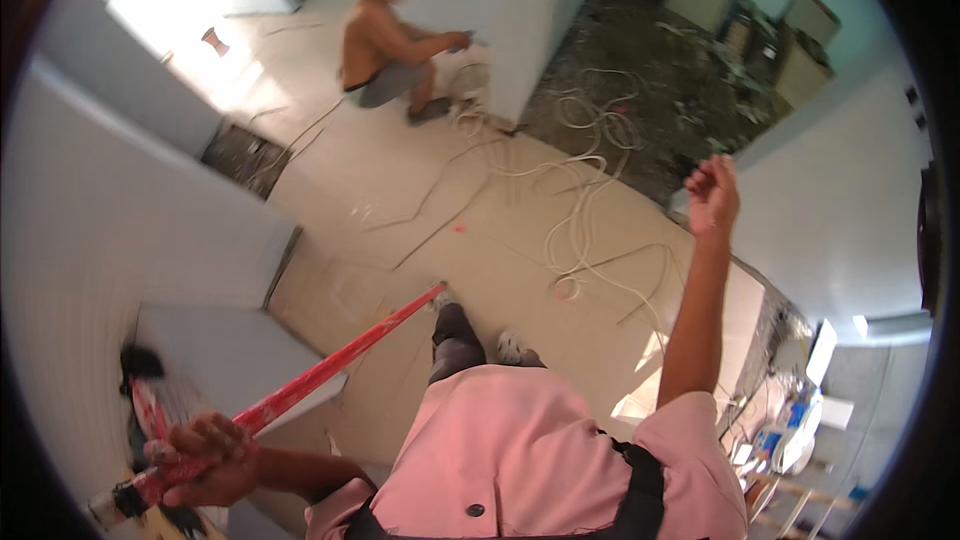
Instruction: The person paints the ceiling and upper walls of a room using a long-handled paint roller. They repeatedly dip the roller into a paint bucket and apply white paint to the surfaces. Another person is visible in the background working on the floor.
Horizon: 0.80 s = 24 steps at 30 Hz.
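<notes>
My left hand (212,458), at the lower left, has its fingers wrapped round a long red pole (330,365) with white smears. The pole slants away from me, its far end down by my shoe on the tiles, and its near end (122,502) is dark and pale grey. Stretched forward on the right, my right hand (712,198) is raised with its fingers loosely bent and a little apart. Nothing shows clearly in it. Behind it are the edge of a pale wall and a dark, rough floor patch.
A person (385,45) squats by the wall corner ahead, hands together. Pale hose or cable (575,230) lies in loops across the tiles. Rubble and boxes (700,0) fill the dark floor area at far right. A grey board (230,350) stands at left; clutter (790,430) sits at lower right.
</notes>
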Tool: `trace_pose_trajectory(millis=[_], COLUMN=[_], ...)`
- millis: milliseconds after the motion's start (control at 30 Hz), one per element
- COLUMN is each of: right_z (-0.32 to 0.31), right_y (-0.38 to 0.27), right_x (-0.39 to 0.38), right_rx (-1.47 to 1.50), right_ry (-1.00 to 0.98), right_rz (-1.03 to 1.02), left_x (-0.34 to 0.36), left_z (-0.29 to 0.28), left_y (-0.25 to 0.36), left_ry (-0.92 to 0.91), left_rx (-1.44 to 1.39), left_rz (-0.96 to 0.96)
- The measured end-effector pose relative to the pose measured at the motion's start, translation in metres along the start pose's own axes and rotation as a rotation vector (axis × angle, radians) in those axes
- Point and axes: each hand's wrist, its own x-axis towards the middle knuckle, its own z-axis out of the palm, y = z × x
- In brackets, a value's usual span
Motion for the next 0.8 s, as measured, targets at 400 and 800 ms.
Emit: trace_pose_trajectory(millis=[400,800], right_z=[0.083,0.081], right_y=[-0.006,-0.097], right_x=[0.086,0.265], right_rx=[0.063,0.191], right_ry=[0.167,0.26], right_rz=[-0.169,-0.207], left_x=[0.083,0.076], left_z=[-0.087,-0.046], left_y=[-0.147,-0.213], left_ry=[-0.214,0.285], left_rx=[-0.333,0.079], left_rz=[-0.307,-0.373])
